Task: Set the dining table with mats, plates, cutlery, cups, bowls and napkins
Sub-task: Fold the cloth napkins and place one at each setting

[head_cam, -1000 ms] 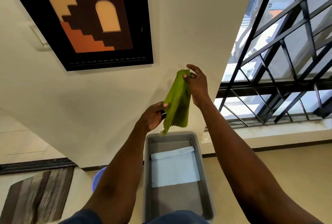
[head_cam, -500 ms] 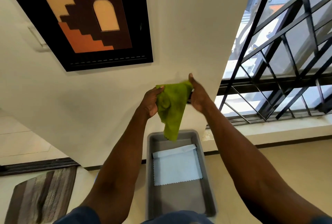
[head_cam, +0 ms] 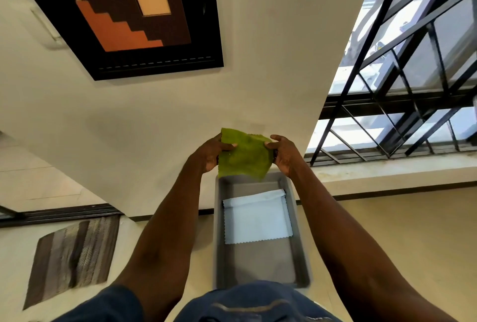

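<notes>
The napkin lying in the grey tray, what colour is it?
Pale blue-white napkin, plain, seen in the head view.

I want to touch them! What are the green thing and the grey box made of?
The green zigzag-edged napkin, held by the left hand and right hand, looks like soft matte cloth: it sags and creases. The grey rectangular tray is probably smooth plastic, judging by its rounded moulded rim.
</notes>
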Action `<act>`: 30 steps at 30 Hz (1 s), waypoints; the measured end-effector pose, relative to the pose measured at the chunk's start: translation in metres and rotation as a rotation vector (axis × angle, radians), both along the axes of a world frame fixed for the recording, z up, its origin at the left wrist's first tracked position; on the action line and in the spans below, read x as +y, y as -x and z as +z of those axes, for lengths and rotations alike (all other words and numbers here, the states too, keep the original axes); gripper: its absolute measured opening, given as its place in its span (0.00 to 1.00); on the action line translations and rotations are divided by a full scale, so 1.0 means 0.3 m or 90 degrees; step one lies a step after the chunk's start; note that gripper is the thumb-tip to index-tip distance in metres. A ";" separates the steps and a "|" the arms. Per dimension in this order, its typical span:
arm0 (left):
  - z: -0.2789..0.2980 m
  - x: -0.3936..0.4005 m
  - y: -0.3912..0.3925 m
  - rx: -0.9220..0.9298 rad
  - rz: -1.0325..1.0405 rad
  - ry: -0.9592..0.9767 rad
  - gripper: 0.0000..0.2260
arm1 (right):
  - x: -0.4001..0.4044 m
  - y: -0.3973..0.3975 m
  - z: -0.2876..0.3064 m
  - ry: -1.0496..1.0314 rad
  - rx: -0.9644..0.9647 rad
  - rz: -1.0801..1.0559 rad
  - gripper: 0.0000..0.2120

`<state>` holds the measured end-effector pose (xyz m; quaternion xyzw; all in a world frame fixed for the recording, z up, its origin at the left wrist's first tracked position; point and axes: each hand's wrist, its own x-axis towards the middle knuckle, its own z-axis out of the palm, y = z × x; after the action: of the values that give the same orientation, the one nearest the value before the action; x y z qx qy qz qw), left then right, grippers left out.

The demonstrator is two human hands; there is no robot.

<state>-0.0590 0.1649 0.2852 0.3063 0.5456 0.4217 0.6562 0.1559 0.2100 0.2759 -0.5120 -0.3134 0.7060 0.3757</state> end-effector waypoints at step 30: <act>-0.094 0.012 -0.025 0.084 0.149 -0.042 0.13 | 0.004 -0.055 -0.049 -0.005 -0.186 -0.046 0.11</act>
<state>-0.0515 0.1686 0.2571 0.2890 0.6051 0.4925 0.5548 0.1723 0.2112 0.2612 -0.6190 -0.3491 0.6085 0.3532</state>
